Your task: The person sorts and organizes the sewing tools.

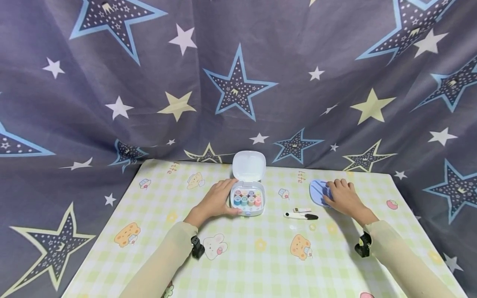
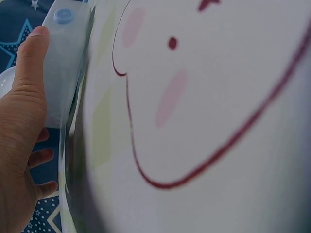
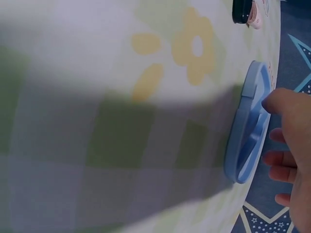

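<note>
A small white box (image 1: 247,210) stands on the table with its rounded lid (image 1: 249,165) raised at the back. Several thread spools (image 1: 244,201) in different colours stand inside it. My left hand (image 1: 216,200) grips the box's left side, the thumb (image 2: 31,58) on its front near a blue latch (image 2: 63,16). A light blue divided tray (image 1: 317,193) lies flat at the right. Over its right part is my right hand (image 1: 343,199), its thumb (image 3: 282,101) at the tray's edge and its other fingers loosely bent.
Between box and tray lie a slim white tool with a black end (image 1: 301,216) and a small pinkish-brown piece (image 1: 302,210). A checked cloth with cartoon prints (image 1: 257,256) covers the table. A star-patterned curtain (image 1: 283,116) hangs behind its back edge.
</note>
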The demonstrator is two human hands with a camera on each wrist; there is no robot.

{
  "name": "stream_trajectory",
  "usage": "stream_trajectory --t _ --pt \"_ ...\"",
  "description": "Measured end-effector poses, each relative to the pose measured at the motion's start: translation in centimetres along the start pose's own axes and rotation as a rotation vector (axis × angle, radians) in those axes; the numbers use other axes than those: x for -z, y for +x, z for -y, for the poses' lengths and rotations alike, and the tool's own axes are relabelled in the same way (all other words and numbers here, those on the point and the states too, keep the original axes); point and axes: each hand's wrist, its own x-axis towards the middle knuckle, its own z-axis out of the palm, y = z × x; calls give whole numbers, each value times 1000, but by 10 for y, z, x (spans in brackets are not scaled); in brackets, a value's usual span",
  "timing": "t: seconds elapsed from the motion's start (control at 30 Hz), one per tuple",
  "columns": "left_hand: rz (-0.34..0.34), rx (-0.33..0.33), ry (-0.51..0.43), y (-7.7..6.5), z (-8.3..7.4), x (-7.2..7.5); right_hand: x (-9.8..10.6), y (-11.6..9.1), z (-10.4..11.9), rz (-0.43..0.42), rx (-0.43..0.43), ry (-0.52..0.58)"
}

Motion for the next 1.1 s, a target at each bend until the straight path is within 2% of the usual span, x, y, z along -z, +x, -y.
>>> stream_trajectory --t 0.33,0.9,1.1 --pt "0 3 0 0 1 -2 -12 -2 -4 34 -40 14" --pt "-23 -20 8 0 1 -2 -11 -4 -5 30 -41 31" --pt "-5 3 11 1 1 -2 -9 -4 -5 41 -50 39"
